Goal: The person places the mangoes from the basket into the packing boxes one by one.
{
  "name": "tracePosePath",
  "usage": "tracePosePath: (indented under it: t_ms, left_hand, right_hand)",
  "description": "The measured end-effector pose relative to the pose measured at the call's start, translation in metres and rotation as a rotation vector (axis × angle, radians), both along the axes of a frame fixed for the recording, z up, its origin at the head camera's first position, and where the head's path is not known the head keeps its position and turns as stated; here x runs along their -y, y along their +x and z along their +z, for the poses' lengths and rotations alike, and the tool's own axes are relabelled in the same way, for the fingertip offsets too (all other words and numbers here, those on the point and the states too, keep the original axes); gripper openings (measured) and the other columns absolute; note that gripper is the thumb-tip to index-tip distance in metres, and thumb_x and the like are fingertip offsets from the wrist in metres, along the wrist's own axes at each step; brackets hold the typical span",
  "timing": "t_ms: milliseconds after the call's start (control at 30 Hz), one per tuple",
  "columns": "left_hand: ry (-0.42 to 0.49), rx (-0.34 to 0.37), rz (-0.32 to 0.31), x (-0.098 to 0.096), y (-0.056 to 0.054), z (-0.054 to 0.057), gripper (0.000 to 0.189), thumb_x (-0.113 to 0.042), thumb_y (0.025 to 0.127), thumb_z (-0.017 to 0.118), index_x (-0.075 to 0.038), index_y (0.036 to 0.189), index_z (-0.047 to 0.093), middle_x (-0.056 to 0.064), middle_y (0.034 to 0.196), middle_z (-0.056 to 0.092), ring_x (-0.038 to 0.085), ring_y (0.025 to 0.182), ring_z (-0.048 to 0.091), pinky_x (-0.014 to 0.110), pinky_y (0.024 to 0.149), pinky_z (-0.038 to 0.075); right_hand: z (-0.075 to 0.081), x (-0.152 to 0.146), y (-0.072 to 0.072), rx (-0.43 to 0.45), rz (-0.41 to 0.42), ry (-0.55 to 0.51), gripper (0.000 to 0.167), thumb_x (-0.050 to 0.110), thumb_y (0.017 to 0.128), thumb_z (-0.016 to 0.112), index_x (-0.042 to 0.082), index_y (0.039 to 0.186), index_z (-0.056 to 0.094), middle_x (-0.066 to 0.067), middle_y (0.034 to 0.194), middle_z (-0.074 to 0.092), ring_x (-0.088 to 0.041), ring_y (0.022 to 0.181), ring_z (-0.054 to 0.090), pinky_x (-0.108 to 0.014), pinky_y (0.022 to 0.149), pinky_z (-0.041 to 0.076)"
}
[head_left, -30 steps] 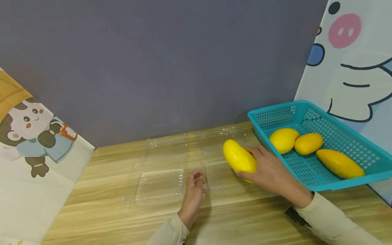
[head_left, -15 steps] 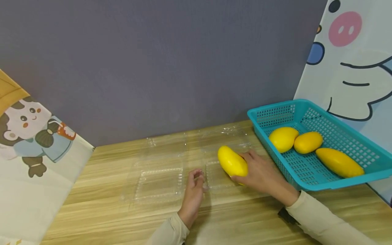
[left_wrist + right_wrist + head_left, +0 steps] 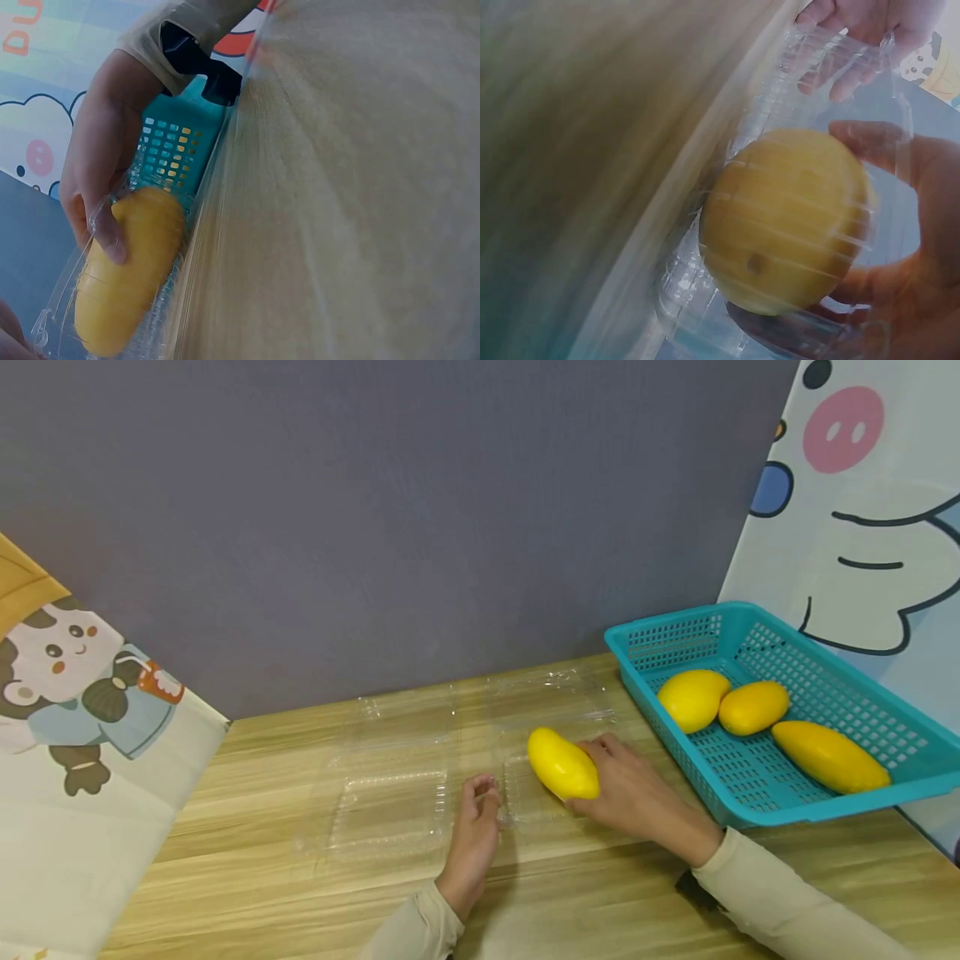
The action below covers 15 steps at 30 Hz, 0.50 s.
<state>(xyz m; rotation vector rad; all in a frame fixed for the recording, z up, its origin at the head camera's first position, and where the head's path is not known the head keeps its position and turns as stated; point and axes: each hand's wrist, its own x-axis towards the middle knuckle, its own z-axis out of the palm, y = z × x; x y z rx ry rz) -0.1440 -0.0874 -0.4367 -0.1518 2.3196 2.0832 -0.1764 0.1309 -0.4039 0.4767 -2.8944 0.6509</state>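
A yellow mango (image 3: 562, 766) sits in the base of the right-hand clear plastic clamshell box (image 3: 517, 806), low between its walls. Fingers and thumb of my right hand (image 3: 632, 787) grip the fruit from its right side. In the left wrist view the mango (image 3: 127, 277) shows through the clear wall, thumb pressed along it. The right wrist view shows its rounded end (image 3: 787, 225) behind the ribbed plastic. My left hand (image 3: 474, 835) pinches the left edge of this box with bent fingers.
A second clear clamshell box (image 3: 390, 810) lies with its lid raised back on the left. At right stands a teal basket (image 3: 738, 817) with 3 mangoes (image 3: 753, 708) in it. A grey panel (image 3: 420, 527) rises behind the wooden table (image 3: 247, 877).
My right hand has lowered the mango leftward and down into the right-hand box. The left hand has kept its place at the box edge.
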Motion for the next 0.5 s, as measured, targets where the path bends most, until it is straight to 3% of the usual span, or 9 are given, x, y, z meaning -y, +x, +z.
tracePosePath:
  t_ms: [500]
  left_hand:
    - [0.005, 0.003, -0.007, -0.0003, 0.0004, 0.0007, 0.033, -0.017, 0.106, 0.039, -0.003, 0.136, 0.04, 0.019, 0.138, 0.045, 0.03, 0.123, 0.051, 0.032, 0.088, 0.048]
  right_hand:
    - [0.0008, 0.0052, -0.0004, 0.002, 0.011, 0.027, 0.074, 0.042, 0.072, 0.081, 0.004, 0.131, 0.058, -0.012, 0.116, 0.058, -0.023, 0.093, 0.058, -0.043, 0.076, 0.05]
